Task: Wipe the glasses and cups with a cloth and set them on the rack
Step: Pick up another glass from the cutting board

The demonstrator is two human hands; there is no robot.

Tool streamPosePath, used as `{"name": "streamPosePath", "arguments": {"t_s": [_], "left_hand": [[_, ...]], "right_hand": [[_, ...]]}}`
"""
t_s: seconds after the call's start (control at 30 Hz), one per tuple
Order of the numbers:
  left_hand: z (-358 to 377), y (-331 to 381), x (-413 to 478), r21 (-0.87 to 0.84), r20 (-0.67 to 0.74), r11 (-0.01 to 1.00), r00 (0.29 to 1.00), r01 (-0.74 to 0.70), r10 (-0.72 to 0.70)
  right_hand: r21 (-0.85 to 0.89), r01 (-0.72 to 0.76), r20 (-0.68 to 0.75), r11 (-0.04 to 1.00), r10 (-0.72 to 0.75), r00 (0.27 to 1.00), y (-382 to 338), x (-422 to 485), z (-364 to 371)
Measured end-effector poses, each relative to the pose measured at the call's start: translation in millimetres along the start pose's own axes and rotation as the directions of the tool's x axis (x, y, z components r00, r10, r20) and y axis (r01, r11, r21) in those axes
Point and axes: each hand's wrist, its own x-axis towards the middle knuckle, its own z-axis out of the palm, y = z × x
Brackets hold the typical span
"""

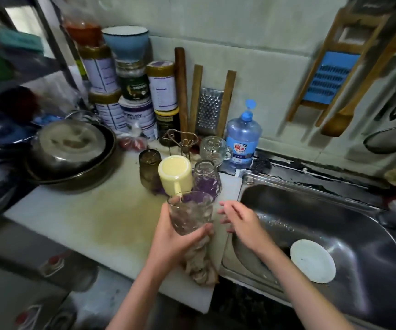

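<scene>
Head view: left hand (168, 236) grips a clear glass (191, 211) above the bunched cloth (199, 263); right hand (242, 222) is just beside it, fingers spread, holding nothing. Beyond, a yellow cup (174, 175), an amber glass (149, 167) and a patterned glass (206, 177) stand upturned at the rack (182, 139). Judged past halfway: the held glass is still unplaced.

1. A stainless steel sink (335, 210) holds a flat round white disc (312, 260).
2. A blue plastic detergent bottle (243, 134) stands beside a wood-framed metal grater (209, 110) leaning on the wall.
3. Gold-lidded tins (162, 89) stack up behind a lidded steel pan (70, 141).
</scene>
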Motion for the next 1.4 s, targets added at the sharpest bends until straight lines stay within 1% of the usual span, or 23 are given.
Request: {"name": "streamPosePath", "arguments": {"t_s": [0.03,0.07,0.1,0.13,0.17,0.3,0.4,0.47,0.5,0.57,0.63,0.67,0.73,0.83,0.93,0.97,1.03,1.1,1.2,1.3,1.33,1.37,1.4], "left_hand": [[-5,0,-1,-0.007,-0.007,1.000,1.000,0.024,-0.024],[-10,0,-3,-0.007,-0.020,0.999,0.999,0.040,-0.040],[-16,1,-5,-0.002,-0.041,0.998,0.997,0.060,-0.060],[-20,3,-7,-0.007,-0.058,0.997,0.995,0.077,-0.077],[-24,4,-8,-0.008,-0.069,0.996,0.994,0.086,-0.086],[-41,4,-8,0.019,-0.077,0.993,0.990,0.120,-0.119],[-51,1,-2,0.043,-0.074,0.989,0.988,0.140,-0.137],[-55,0,8,0.040,-0.048,0.986,0.986,0.163,-0.161],[-57,0,12,0.042,-0.026,0.985,0.986,0.166,-0.165],[-60,-1,22,0.043,0.035,0.982,0.982,0.187,-0.188],[-62,2,32,0.018,0.082,0.979,0.975,0.204,-0.205],[-61,2,40,0.004,0.120,0.978,0.971,0.207,-0.206],[-56,5,50,-0.030,0.182,0.979,0.964,0.203,-0.194],[-40,17,63,-0.035,0.307,0.986,0.941,0.162,-0.144],[-26,27,69,-0.054,0.364,0.983,0.920,0.178,-0.146],[-14,30,74,-0.048,0.386,0.981,0.909,0.188,-0.156],[4,35,79,-0.063,0.375,0.972,0.908,0.228,-0.188],[30,43,81,-0.064,0.396,0.971,0.899,0.232,-0.189],[68,54,83,-0.079,0.445,0.971,0.880,0.225,-0.168],[112,62,81,-0.143,0.511,0.959,0.848,0.243,-0.138],[124,64,81,-0.172,0.518,0.953,0.846,0.251,-0.129],[135,66,78,-0.216,0.534,0.930,0.833,0.299,-0.144],[152,70,73,-0.245,0.552,0.901,0.815,0.359,-0.175]], "right_hand": [[-0.112,-0.010,0.023,0.994,0.012,1.000,16,4,11],[-0.210,-0.018,0.093,0.977,0.039,0.995,30,7,23],[-0.287,-0.039,0.180,0.957,0.094,0.979,42,8,36],[-0.331,-0.061,0.222,0.942,0.140,0.965,51,9,47],[-0.357,-0.078,0.223,0.931,0.165,0.961,57,9,55],[-0.362,-0.077,0.140,0.929,0.136,0.981,70,21,73],[-0.390,-0.113,0.164,0.914,0.190,0.968,66,29,79],[-0.416,-0.130,0.151,0.900,0.209,0.966,66,32,78],[-0.397,-0.136,0.129,0.908,0.201,0.971,67,31,77],[-0.286,-0.140,0.069,0.948,0.166,0.984,64,26,72],[-0.137,-0.118,0.003,0.983,0.120,0.993,52,17,63],[-0.031,-0.122,-0.027,0.992,0.121,0.992,45,11,57],[0.136,-0.109,-0.068,0.985,0.119,0.991,25,-3,45],[0.272,-0.066,-0.198,0.960,0.123,0.972,5,-25,24],[0.389,0.046,-0.329,0.920,0.093,0.940,-18,-45,3],[0.426,0.107,-0.390,0.898,0.076,0.918,-25,-51,-8],[0.458,0.235,-0.484,0.857,0.019,0.875,-43,-57,-23],[0.358,0.356,-0.585,0.863,-0.090,0.806,-58,-65,-40],[0.177,0.435,-0.654,0.883,-0.225,0.722,-68,-70,-59],[-0.045,0.428,-0.610,0.903,-0.364,0.704,-63,-67,-73],[-0.119,0.409,-0.559,0.904,-0.402,0.725,-59,-63,-77],[-0.189,0.400,-0.512,0.897,-0.438,0.739,-54,-59,-82],[-0.276,0.394,-0.488,0.877,-0.481,0.728,-46,-56,-94]]}}
